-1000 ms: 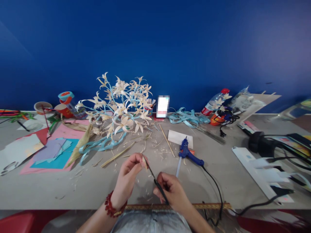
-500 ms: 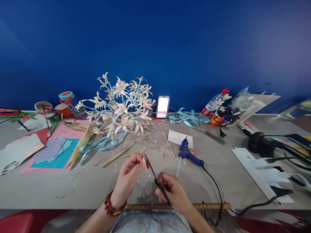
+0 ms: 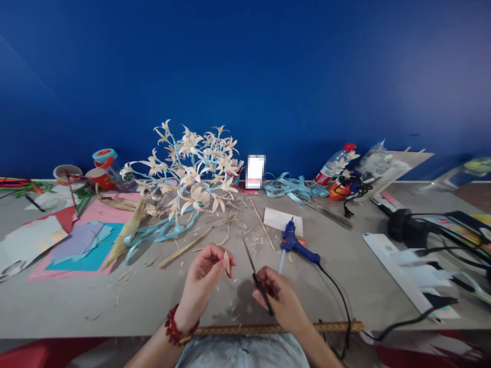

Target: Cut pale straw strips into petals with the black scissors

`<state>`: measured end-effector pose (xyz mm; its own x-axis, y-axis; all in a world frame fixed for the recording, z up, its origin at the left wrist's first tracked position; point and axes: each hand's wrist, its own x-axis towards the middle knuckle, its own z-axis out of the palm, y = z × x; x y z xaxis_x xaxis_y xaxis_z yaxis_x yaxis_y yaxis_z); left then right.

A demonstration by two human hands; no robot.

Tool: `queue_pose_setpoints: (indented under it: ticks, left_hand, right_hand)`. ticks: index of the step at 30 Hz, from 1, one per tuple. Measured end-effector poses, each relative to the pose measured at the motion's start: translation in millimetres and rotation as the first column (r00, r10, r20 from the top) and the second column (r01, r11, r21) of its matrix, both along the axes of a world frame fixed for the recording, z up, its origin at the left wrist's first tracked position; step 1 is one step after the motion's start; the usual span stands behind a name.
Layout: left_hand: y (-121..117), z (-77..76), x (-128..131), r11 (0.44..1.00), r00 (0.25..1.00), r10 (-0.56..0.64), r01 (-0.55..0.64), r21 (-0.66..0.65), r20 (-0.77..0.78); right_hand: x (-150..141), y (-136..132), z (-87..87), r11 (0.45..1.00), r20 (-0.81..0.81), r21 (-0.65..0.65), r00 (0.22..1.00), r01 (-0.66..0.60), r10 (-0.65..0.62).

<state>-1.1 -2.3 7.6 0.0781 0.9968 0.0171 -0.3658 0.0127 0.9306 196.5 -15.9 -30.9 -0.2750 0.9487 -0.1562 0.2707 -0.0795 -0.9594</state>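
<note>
Between the thumb and fingers of my left hand is a small pale petal-shaped piece, pointed at its upper end; it looks like dried husk. My right hand grips dark-handled scissors. Their blades point up and away from me, look closed, and stand apart from the piece. Pale clippings lie scattered on the grey table around both hands. Beyond my left hand stands a bunch of cream flowers on light-blue stems.
A blue glue gun with a black cord lies right of my hands. Left are coloured paper sheets, a dried husk and blue ribbon. A power strip with plugs lies far right. A phone stands at the wall.
The scissors have moved away from the petal-shaped piece, to the right and towards me, and their blades have come together. My left hand still holds the piece in nearly the same place.
</note>
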Motion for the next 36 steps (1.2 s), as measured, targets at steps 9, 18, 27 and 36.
queue_pose_setpoints:
  ticks: [9, 18, 27, 36]
  left_hand:
    - [-2, -0.1, 4, 0.997, 0.993, 0.001, 0.008, -0.075, 0.117]
    - [2, -3.1, 4, 0.994, 0.986, 0.004, 0.014, -0.109, 0.165]
    - [0, -5.0, 6, 0.990, 0.989, 0.139, -0.141, -0.030, -0.057]
    - [4, -4.4, 6, 0.988, 0.997, 0.071, -0.067, -0.138, 0.026]
  right_hand:
    - [-12, -1, 6.9, 0.996, -0.164, -0.033, 0.983, -0.083, 0.077]
    - [-12, -4, 4.2, 0.990, -0.228, -0.114, 0.972, -0.082, 0.055]
    - [-15, -3, 2.6, 0.990, -0.271, -0.097, 0.960, -0.106, 0.076]
    - [-13, -4, -0.9, 0.995, -0.157, -0.029, 0.984, -0.090, 0.085]
